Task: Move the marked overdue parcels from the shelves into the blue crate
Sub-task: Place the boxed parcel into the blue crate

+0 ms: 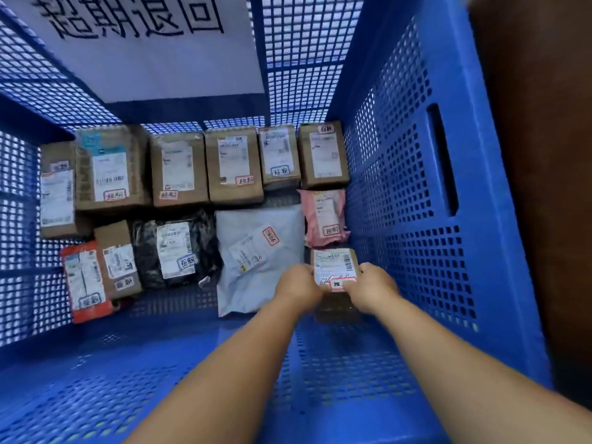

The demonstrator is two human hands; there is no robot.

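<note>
I look straight down into the blue crate [416,193], a perforated plastic bin. A small brown cardboard parcel [333,264] with a white label and a red-edged sticker sits low at the crate's right side. My left hand [299,288] grips its left edge and my right hand [373,288] grips its right edge. Whether it rests on the floor I cannot tell. Several marked parcels lie on the crate floor: a row of brown boxes [234,165] at the far wall, a pink bag [325,216], a grey bag [256,251], a black bag [174,248] and an orange packet [85,280].
A white paper sign [144,43] with large black characters hangs on the far wall. The near part of the crate floor [160,363] shows bare blue mesh. A brown surface [544,155] lies outside the crate on the right.
</note>
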